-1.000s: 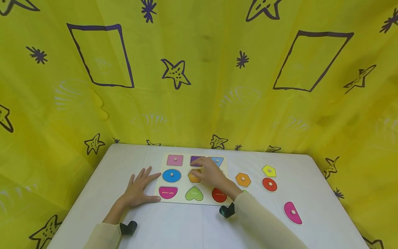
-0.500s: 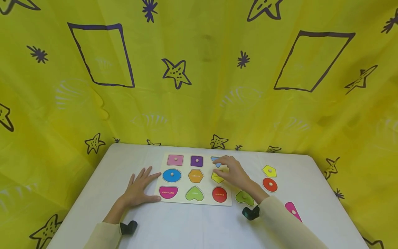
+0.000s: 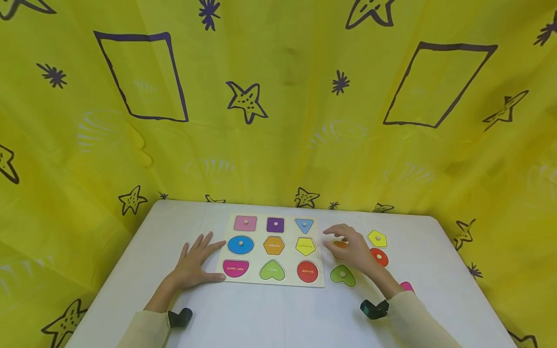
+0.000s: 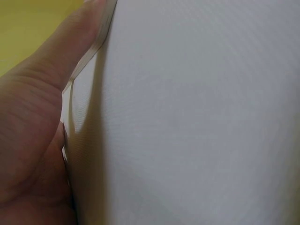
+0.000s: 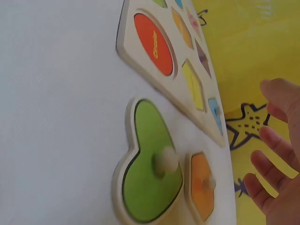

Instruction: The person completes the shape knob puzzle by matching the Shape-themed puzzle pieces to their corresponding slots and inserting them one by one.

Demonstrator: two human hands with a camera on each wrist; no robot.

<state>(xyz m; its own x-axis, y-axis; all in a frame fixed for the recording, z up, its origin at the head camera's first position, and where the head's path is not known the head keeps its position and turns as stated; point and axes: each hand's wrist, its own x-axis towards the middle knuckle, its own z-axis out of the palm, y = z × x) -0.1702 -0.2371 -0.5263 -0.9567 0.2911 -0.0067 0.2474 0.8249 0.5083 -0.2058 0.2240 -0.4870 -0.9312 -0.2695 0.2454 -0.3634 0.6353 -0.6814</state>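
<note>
A wooden shape board [image 3: 319, 270] lies mid-table, with knobbed pieces in its pink, purple, blue triangle and blue circle slots. My left hand [image 3: 197, 259] rests flat on the table, fingertips at the board's left edge. Over a loose orange hexagon piece [image 3: 340, 244] just right of the board hovers my right hand [image 3: 351, 245], fingers spread and holding nothing. The right wrist view shows the hexagon [image 5: 202, 185] beside a green heart piece [image 5: 152, 164], with the spread fingers [image 5: 276, 154] above them. A green heart piece [image 3: 342, 275] lies just nearer me.
More loose pieces lie right of the board: a yellow pentagon [image 3: 376, 238], a red circle [image 3: 380, 257] and a pink half-round [image 3: 407, 286] partly behind my sleeve. The white table [image 3: 261, 314] is backed by a yellow star-print cloth [image 3: 278, 121].
My right hand left the purple piece seated in the board and moved right, off the board, to above the orange hexagon. The left hand stayed put.
</note>
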